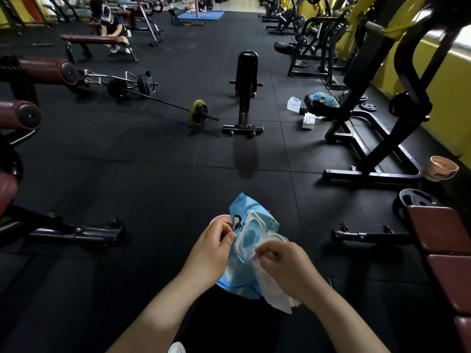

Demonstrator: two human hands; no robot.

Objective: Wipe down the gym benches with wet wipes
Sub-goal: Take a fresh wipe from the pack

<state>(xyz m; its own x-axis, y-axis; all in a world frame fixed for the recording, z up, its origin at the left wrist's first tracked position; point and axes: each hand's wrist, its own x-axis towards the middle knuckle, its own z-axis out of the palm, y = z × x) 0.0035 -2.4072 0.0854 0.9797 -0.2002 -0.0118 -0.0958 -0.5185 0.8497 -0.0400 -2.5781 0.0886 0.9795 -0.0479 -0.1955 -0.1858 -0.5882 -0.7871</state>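
Observation:
In front of me, low in the head view, my left hand [212,247] grips a light-blue pack of wet wipes [243,277] by its left side. The pack's white plastic lid [251,231] is flipped open. My right hand [283,263] pinches a white wet wipe [274,289] that hangs from the pack's opening down below my fingers. A dark-red padded bench [444,253] stands close at my right, partly cut off by the frame edge. More dark-red pads [6,189] sit at my left.
Black rubber floor all round. A barbell with plates [158,100] lies ahead on the left, a black upright stand [244,98] straight ahead. Black and yellow machines [377,98] line the right, with another blue wipes pack [325,99] on a seat. A person [112,26] crouches far left.

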